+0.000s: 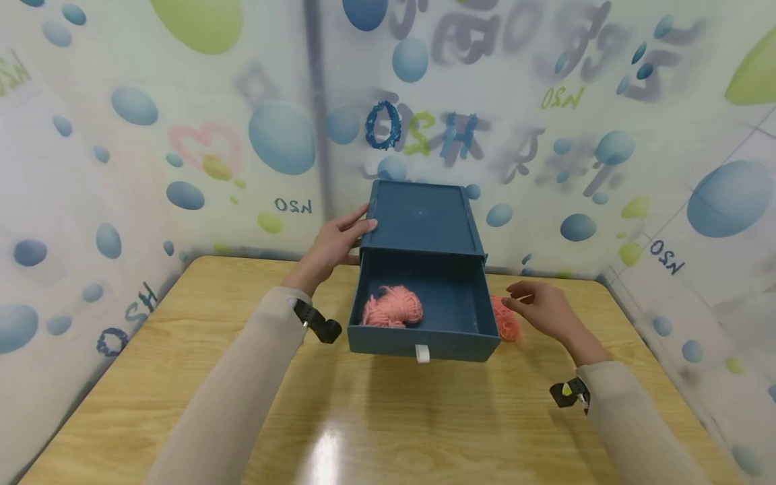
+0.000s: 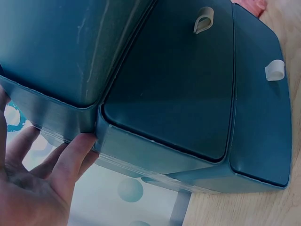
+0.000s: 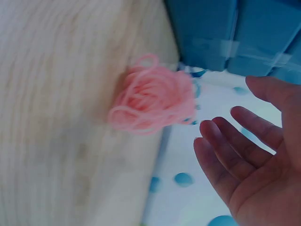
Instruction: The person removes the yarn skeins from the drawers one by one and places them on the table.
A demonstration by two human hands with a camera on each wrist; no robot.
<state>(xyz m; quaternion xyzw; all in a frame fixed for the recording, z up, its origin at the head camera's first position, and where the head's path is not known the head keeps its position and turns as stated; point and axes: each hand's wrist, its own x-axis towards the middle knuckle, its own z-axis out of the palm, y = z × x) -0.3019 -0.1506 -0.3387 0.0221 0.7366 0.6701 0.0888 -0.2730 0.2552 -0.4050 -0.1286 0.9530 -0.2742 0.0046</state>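
A blue drawer box [image 1: 424, 217] stands on the table with its top drawer [image 1: 424, 345] pulled out. A ball of pink yarn [image 1: 393, 307] lies in the left part of that drawer. My left hand [image 1: 332, 244] rests against the box's left side, its fingertips touching the side wall in the left wrist view and the thumb near the top edge. To the right of the box, a coral-pink bundle of yarn [image 3: 153, 99] lies on the tabletop. My right hand [image 1: 542, 311] hovers close beside this bundle, fingers relaxed and apart from it in the right wrist view.
Below the pulled-out drawer, two closed drawers with white pull tabs [image 2: 275, 70] show in the left wrist view. The wooden table [image 1: 242, 283] ends at a patterned curtain [image 1: 279, 202] right behind the box. Similar patterned walls rise on both sides.
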